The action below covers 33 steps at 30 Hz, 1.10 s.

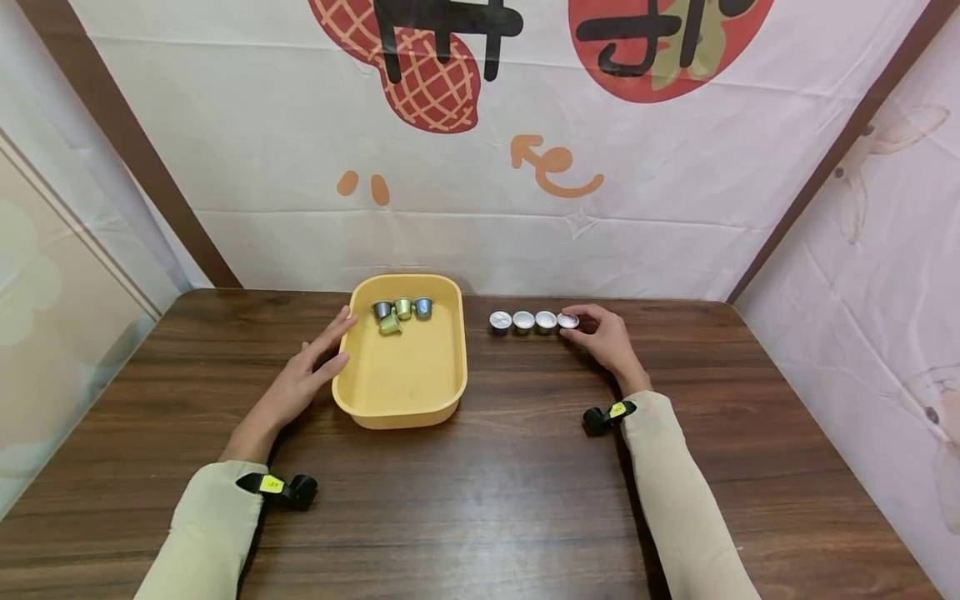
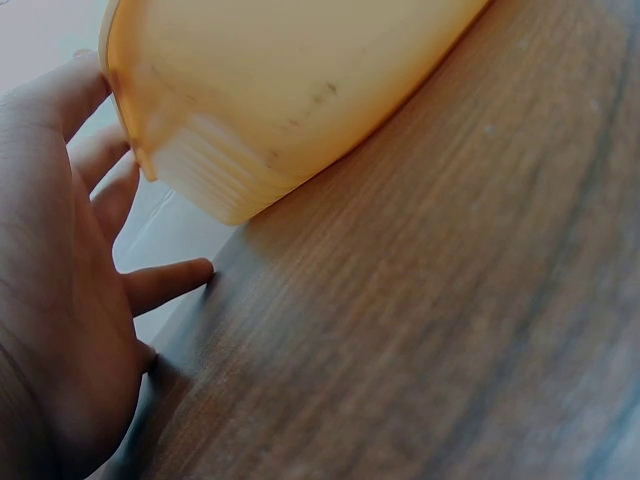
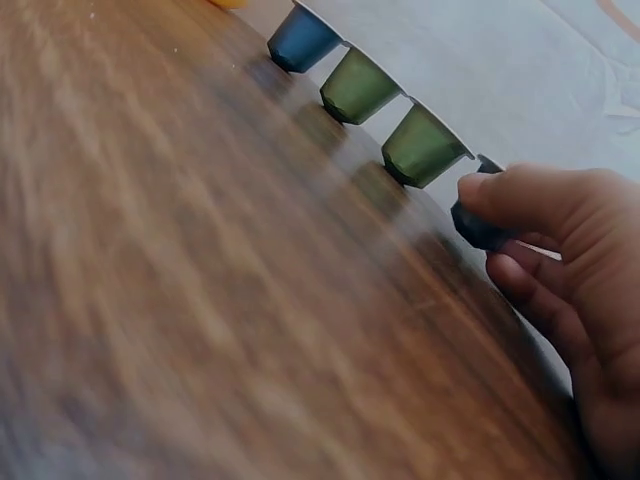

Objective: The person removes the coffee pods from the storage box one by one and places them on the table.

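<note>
At the right end of a row of coffee capsules, my right hand [image 1: 611,343] pinches a dark blue capsule [image 3: 474,226] between thumb and fingers. Two green capsules [image 3: 425,147] and a blue capsule [image 3: 303,40] complete the row, standing upright with silver lids up. My left hand [image 1: 300,385] rests against the left rim of a yellow tray [image 1: 405,379], its fingers spread. In the left wrist view, fingertips meet the tray's rim. Several capsules lie together at the far left of the tray, among them a blue one [image 1: 423,307] and a light green one [image 1: 390,323].
The wooden table [image 1: 480,500] ends at a white printed cloth wall [image 1: 480,237] close behind the tray and the row. Cloth panels also stand at both sides. Each wrist wears a black strap with a small camera [image 1: 298,492].
</note>
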Motion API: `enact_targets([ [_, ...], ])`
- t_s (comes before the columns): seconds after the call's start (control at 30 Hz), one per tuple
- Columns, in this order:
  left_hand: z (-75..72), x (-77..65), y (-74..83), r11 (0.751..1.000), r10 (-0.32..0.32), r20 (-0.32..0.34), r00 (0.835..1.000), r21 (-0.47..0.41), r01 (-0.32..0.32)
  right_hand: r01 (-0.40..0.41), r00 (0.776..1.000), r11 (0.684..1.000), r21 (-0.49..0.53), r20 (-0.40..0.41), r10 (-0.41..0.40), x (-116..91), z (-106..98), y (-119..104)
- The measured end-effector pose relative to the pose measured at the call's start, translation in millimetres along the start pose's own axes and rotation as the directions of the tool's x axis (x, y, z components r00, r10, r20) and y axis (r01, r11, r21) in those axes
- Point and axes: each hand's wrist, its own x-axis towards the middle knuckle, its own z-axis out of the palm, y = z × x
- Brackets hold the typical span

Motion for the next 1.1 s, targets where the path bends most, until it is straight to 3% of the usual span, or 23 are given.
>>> enact_targets([
  [0.3, 0.7, 2.6, -34.7, 0.999, -0.005, -0.015, 1.000, 0.033, 0.006, -0.015, 1.000, 1.000, -0.006, 0.006, 0.015, 1, 0, 3],
  [0.93, 1.8, 2.4, -34.4, 0.999, -0.018, -0.013, 1.000, 0.031, 0.018, -0.053, 0.998, 0.999, 0.002, 0.040, 0.053, 3, 0, 4],
  [1.1, 1.0, 2.0, -26.0, 0.999, -0.023, -0.013, 1.000, 0.034, 0.023, -0.062, 0.997, 0.998, -0.008, 0.045, 0.062, 2, 0, 2],
])
